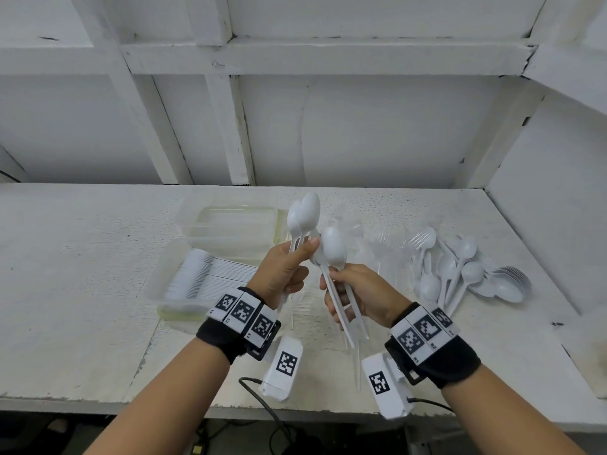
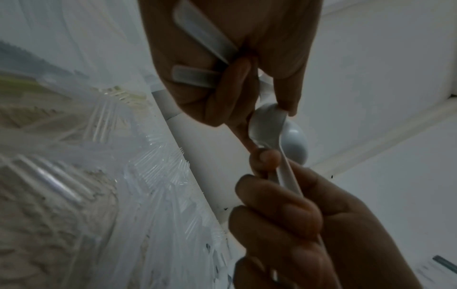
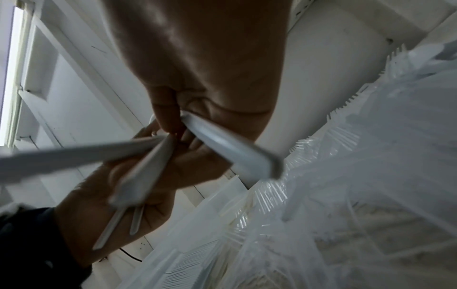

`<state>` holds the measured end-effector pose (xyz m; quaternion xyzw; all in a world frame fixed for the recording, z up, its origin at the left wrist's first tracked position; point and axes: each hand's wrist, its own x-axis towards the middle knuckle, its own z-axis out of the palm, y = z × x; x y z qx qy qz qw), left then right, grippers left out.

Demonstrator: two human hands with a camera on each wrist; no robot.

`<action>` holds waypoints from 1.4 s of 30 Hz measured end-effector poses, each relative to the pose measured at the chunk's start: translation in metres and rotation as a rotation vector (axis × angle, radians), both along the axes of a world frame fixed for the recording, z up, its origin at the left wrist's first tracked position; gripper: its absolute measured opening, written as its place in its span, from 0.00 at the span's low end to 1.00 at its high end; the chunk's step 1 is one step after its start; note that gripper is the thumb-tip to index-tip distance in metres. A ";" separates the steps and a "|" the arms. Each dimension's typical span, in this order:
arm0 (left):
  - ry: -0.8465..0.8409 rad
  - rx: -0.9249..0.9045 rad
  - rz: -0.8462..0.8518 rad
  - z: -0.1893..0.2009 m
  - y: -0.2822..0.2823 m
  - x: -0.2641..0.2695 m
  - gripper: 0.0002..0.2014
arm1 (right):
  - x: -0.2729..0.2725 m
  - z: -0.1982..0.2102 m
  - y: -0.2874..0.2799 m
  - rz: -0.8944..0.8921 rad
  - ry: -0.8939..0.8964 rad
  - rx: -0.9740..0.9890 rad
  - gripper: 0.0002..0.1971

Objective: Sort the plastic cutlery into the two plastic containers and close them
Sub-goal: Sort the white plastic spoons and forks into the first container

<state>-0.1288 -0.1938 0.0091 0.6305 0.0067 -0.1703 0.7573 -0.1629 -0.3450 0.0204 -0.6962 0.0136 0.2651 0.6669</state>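
Fingers of left hand (image 1: 285, 270) and right hand (image 1: 356, 292) clamped round white spoon handles, bowls (image 1: 308, 210) above.

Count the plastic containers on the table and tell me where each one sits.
2. The far container sits ahead of the left hand and looks empty. The near container, left of that hand, holds stacked white cutlery. None seems hidden.

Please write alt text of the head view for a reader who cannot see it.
Both hands hold white plastic spoons upright over a white table: left hand, right hand. A container of stacked spoons lies left beside an empty container; loose spoons lie right.
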 end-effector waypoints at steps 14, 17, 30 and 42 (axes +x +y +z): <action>-0.020 0.032 0.059 0.000 -0.007 0.001 0.07 | 0.008 -0.010 -0.001 -0.239 -0.618 -0.472 0.13; -0.029 0.039 0.044 -0.001 -0.009 0.003 0.05 | 0.008 -0.016 0.001 -0.238 -0.708 -0.476 0.11; -0.037 -0.031 -0.020 -0.004 -0.009 0.003 0.04 | 0.013 -0.012 -0.007 -0.155 -0.480 -0.256 0.10; -0.059 -0.014 -0.133 -0.005 -0.013 0.005 0.16 | 0.016 -0.012 0.000 -0.177 -0.029 0.006 0.15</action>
